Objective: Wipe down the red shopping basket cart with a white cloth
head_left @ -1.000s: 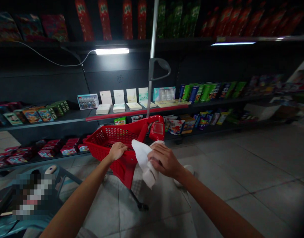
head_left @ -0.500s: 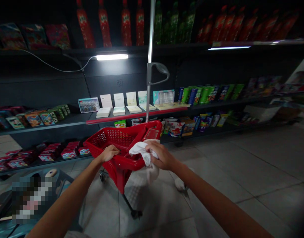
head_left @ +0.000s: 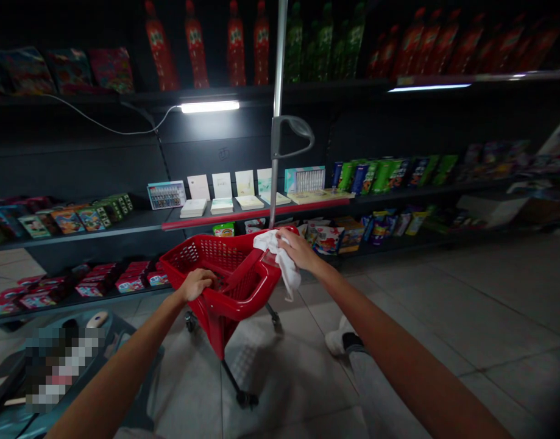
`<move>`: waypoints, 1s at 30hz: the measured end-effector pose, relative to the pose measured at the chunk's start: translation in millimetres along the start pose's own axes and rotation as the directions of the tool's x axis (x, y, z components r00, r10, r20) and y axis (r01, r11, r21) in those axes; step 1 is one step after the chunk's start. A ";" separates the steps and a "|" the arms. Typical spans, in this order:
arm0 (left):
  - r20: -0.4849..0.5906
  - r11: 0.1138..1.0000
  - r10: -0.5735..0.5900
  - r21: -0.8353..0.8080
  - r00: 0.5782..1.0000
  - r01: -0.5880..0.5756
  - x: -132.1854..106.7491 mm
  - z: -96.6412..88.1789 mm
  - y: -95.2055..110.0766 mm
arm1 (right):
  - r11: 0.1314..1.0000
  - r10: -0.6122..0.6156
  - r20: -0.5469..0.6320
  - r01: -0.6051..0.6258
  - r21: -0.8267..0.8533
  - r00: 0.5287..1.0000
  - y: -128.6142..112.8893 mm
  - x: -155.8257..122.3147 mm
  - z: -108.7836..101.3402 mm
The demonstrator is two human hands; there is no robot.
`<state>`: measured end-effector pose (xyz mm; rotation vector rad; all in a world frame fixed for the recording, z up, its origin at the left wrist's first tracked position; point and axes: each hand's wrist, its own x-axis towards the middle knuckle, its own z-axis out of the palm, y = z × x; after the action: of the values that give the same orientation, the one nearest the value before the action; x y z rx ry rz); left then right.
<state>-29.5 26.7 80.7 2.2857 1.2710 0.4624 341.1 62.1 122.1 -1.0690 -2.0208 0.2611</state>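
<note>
A red plastic shopping cart (head_left: 243, 305) on wheels stands in front of me, with a metal pole (head_left: 278, 73) and grey loop handle (head_left: 294, 137) rising from its far side. My left hand (head_left: 198, 285) grips the near left rim, fingers curled over the edge and partly hidden inside. In my right hand (head_left: 298, 249) is a white cloth (head_left: 280, 250), pressed on the cart's upper right rim. Part of the cloth hangs down outside the rim.
Behind the cart, shelves (head_left: 243, 213) hold white booklets, boxes and snack bags. Soda bottles (head_left: 236, 46) line the upper shelf, above a lit tube lamp (head_left: 209, 107). A blue-grey stool or bin (head_left: 138, 360) with items on it stands at lower left. My shoe (head_left: 335, 342) is on the tiled floor.
My right hand has moved the white cloth up and away from me along the cart's right rim, from the near corner to the far one. My left hand keeps its hold.
</note>
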 end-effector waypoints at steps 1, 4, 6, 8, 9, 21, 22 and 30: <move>-0.002 1.000 0.015 -0.008 1.000 -0.015 -2.6 -2.3 -1.5 | 1.000 0.003 0.005 -0.002 -0.019 1.000 -6.1 -1.3 2.0; -0.032 0.998 -0.020 -0.053 0.999 0.019 -10.4 -12.1 -7.3 | 0.997 0.023 0.039 -0.020 -0.076 0.999 -23.2 -3.0 6.5; -0.077 0.991 -0.092 -0.103 0.993 0.084 -14.0 -20.5 -7.4 | 0.991 0.044 0.058 -0.036 -0.125 0.997 -32.4 -3.4 9.1; -0.138 0.982 -0.157 -0.131 0.978 0.139 -16.0 -29.1 1.9 | 0.985 0.056 0.063 -0.044 -0.169 0.996 -39.8 -4.5 11.7; -0.169 0.979 -0.181 -0.124 0.969 0.162 -16.8 -32.6 11.5 | 0.981 0.062 0.063 -0.049 -0.187 0.996 -42.9 -5.5 13.0; -0.464 0.788 -0.189 0.454 0.865 0.415 -24.4 33.0 213.7 | 0.985 -0.015 0.003 0.015 -0.173 1.000 -68.3 -24.8 21.8; -0.482 0.778 -0.156 0.477 0.862 0.408 -25.0 37.3 212.3 | 0.989 -0.033 -0.011 0.031 -0.142 0.999 -67.2 -26.3 21.5; -0.494 0.803 -0.011 0.513 0.870 0.302 -41.9 37.7 182.7 | 0.982 -0.185 -0.067 0.187 0.034 0.980 -40.9 -58.2 1.1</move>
<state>95.1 -101.2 149.1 2.6040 2.0803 0.6706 333.8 -7.6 109.4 -0.8462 -2.0331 0.1667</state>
